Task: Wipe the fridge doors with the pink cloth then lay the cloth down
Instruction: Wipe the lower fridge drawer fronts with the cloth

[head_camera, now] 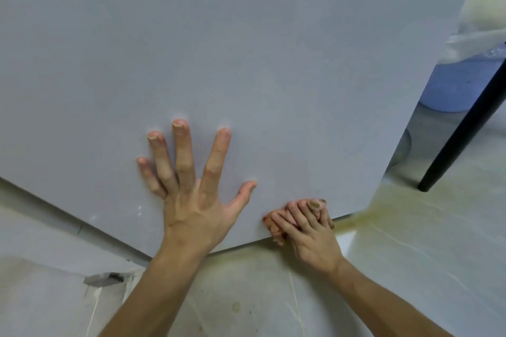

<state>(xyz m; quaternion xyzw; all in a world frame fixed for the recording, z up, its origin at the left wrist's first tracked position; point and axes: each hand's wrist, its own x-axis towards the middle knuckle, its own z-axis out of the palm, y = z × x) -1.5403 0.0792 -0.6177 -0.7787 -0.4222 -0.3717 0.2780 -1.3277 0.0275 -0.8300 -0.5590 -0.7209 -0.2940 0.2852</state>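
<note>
Right hand [309, 232]: fingers curled over one pink cloth [273, 226], holding it bunched and pressed against the bottom edge of the fridge door [219, 49]. The cloth sits at about 5 o'clock from frame centre, mostly hidden under the fingers.

Left hand [197, 208]: flat on the same door at 6 o'clock, five digits spread wide, holding nothing.

Doors in view: one, grey, filling the upper frame.

Below it: pale veined floor [410, 254] with a yellowish patch. At 3 o'clock: one slanted black leg [462, 134] and one blue container [449, 87] behind it.
</note>
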